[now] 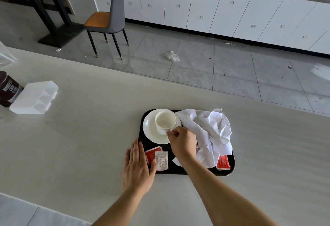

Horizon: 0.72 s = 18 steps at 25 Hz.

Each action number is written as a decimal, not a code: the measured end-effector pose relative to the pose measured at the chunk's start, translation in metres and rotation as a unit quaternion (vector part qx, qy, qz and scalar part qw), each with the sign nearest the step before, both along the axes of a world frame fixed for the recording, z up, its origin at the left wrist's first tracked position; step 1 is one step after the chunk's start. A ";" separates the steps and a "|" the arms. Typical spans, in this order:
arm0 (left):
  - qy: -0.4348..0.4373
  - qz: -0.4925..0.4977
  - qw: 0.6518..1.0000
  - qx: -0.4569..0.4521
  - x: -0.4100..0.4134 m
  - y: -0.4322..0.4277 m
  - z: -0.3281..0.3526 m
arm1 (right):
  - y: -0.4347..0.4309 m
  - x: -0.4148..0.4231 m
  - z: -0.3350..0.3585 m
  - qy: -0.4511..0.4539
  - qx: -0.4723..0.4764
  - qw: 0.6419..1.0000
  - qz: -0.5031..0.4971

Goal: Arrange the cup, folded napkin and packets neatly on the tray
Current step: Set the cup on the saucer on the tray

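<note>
**Right hand (182, 143) on the cup (165, 120), left hand (136, 168) flat by the tray (230, 170)**

On my feed the pale counter (71, 136) fills the lower half of the view. The black tray sits on it just past centre, towards 1 o'clock from where the arms come in.

A white napkin (210, 129) lies crumpled and unfolded over the tray's right side, from about 12 o'clock round to 4 o'clock, and its far corner hangs over the rim.

A clear plastic organiser (34, 99) rests far off at 9 o'clock on the counter, touching a dark cocoa tin (9, 88).

The left hand lies flat with straight fingers, palm down on the counter against the tray's 8 o'clock edge. It holds nothing, and its thumb reaches in beside the white packet (162, 159).

The right hand is curled, thumb and forefinger pinching the cup at its near side. I cannot make out the handle.

The white saucer (151, 133) sits at the tray's 10 o'clock, with the empty cup upright on it.

The white packet overlaps a red packet (151, 154) at 7 o'clock. A second red packet (222, 162) lies at 5 o'clock, partly under the napkin.
</note>
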<state>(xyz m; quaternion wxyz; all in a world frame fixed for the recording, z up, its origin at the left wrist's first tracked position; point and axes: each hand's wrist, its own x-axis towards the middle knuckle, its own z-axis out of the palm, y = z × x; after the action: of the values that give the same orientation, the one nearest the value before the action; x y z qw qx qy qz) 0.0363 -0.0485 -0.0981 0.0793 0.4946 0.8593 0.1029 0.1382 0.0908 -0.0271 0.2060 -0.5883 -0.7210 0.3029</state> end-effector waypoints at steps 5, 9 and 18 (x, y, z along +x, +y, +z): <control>0.001 0.003 1.000 0.003 0.000 -0.001 0.001 | -0.006 -0.010 -0.006 0.014 -0.017 1.000 -0.008; -0.001 0.002 1.000 0.009 0.000 -0.001 0.000 | -0.009 -0.016 -0.008 0.033 -0.038 0.999 -0.014; -0.007 0.007 1.000 0.006 0.000 -0.001 0.000 | -0.009 -0.021 -0.004 0.078 -0.103 0.992 -0.005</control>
<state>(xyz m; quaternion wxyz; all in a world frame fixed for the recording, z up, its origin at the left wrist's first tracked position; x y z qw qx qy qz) 0.0367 -0.0493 -0.0980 0.0814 0.4883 0.8617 0.1118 0.1176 0.0819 -0.0311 0.2017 -0.5843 -0.6647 0.4196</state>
